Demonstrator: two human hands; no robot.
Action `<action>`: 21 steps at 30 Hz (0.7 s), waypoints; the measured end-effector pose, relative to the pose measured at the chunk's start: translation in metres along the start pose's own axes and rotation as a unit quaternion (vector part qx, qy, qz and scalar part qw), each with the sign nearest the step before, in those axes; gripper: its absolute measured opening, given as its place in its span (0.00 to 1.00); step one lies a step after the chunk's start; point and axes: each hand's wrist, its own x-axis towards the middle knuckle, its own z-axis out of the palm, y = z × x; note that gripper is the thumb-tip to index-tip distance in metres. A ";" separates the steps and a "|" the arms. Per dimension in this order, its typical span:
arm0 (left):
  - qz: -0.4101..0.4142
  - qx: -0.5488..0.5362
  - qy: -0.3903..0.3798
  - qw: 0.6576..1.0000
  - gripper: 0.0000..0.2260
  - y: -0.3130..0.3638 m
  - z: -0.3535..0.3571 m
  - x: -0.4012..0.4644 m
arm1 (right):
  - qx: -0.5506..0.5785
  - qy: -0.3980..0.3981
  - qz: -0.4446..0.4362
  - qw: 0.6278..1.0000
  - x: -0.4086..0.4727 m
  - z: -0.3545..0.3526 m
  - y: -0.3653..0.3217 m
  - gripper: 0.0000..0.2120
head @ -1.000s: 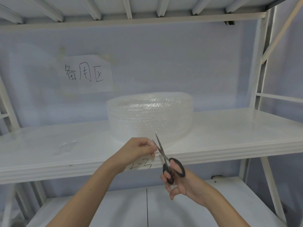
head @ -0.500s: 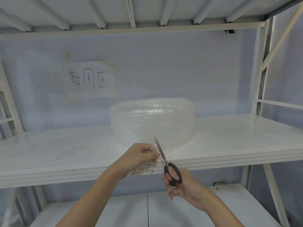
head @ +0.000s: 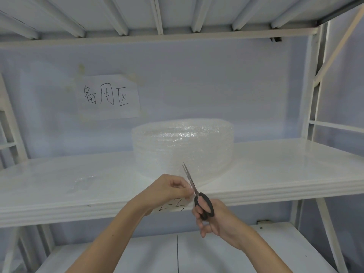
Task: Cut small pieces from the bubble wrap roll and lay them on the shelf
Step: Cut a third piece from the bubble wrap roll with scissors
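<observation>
— Where the bubble wrap roll (head: 183, 148) sits, is that the middle shelf (head: 275, 170)?

— Yes, it stands near the centre of the white shelf, toward the front, with a loose end of the wrap drawn forward over the shelf's front edge.

— And the hands?

— Both are just in front of that edge. Fingers of the left hand (head: 169, 191) are curled, with thumb and fingertips pinched on the loose end of the wrap. Its grip is closed around the film, not spread.

— What about the other one?

— Thumb and fingers of the right hand (head: 216, 221) are threaded through the black loops of the scissors (head: 197, 192). Its blades point up and slightly left, right beside the left fingertips, and look nearly closed on the wrap, though the clear film makes it hard to tell exactly where the cut runs.

— Anything already lying on the shelf?

— A small clear piece of bubble wrap (head: 83, 182) lies flat to the left, well apart from the roll.

— And behind?

— A paper sign (head: 108, 97) with handwritten characters is taped to the wall. A small label (head: 173, 207) is stuck on the shelf's front lip, partly covered by the left wrist.
</observation>
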 end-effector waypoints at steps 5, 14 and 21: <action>-0.021 -0.049 0.086 0.995 0.19 0.007 0.004 0.002 | 0.005 0.006 -0.005 1.000 -0.002 -0.001 0.005 0.17; 0.012 -0.051 0.098 0.994 0.13 0.002 0.008 0.003 | 0.017 0.012 -0.001 1.000 -0.005 0.002 0.005 0.17; 0.033 -0.057 0.075 0.995 0.13 0.001 0.007 0.001 | 0.000 -0.019 0.022 1.000 -0.010 -0.002 0.000 0.23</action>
